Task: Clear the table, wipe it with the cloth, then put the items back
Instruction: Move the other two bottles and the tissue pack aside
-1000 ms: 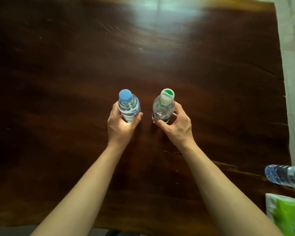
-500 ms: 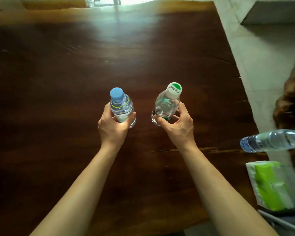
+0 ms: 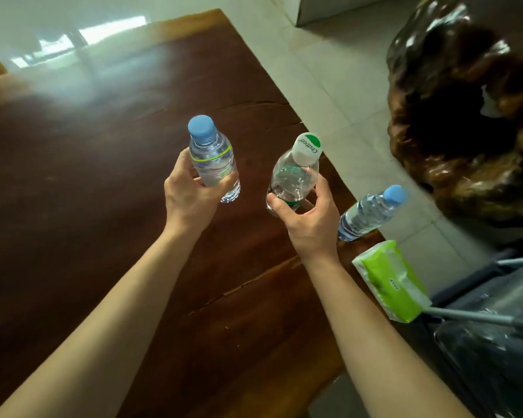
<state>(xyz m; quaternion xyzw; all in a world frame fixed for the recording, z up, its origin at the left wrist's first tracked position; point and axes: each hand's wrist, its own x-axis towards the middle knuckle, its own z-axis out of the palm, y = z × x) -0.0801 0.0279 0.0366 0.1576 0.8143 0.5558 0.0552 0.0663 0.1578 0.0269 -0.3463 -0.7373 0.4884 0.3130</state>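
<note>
My left hand (image 3: 191, 194) grips a clear water bottle with a blue cap (image 3: 212, 158), held upright above the dark wooden table (image 3: 88, 206). My right hand (image 3: 308, 218) grips a second clear bottle with a white and green cap (image 3: 296, 173), tilted to the right and off the tabletop. A third bottle with a blue cap (image 3: 369, 212) lies on its side at the table's right edge. A green and white tissue pack (image 3: 390, 282) lies at that same edge, nearer to me. No cloth is in view.
To the right of the table stands a large glossy carved wood piece (image 3: 465, 116) on a pale tiled floor (image 3: 329, 70). A dark bin with a grey metal frame (image 3: 495, 327) sits at the lower right, close to the tissue pack.
Both hands have lifted their bottles off the table and moved them right. The green-capped bottle has tilted more. My view has swung right, showing the floor, wood piece and bin.
</note>
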